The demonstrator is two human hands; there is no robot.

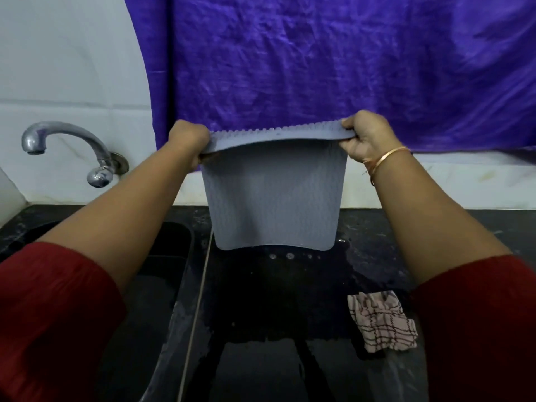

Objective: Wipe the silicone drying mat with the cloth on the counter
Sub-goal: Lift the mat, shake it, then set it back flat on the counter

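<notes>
A grey-blue silicone drying mat (274, 198) hangs in the air above the black counter (290, 300), folded over along its top edge. My left hand (188, 140) grips the mat's upper left corner and my right hand (367, 134) grips the upper right corner. The mat's lower edge hangs just above the wet counter. A crumpled checked cloth (383, 322) lies on the counter at the lower right, under my right forearm, apart from both hands.
A black sink (162, 285) lies to the left with a chrome tap (66, 146) on the white tiled wall above it. A purple cloth (348, 59) hangs behind the counter. Water wets the counter's middle.
</notes>
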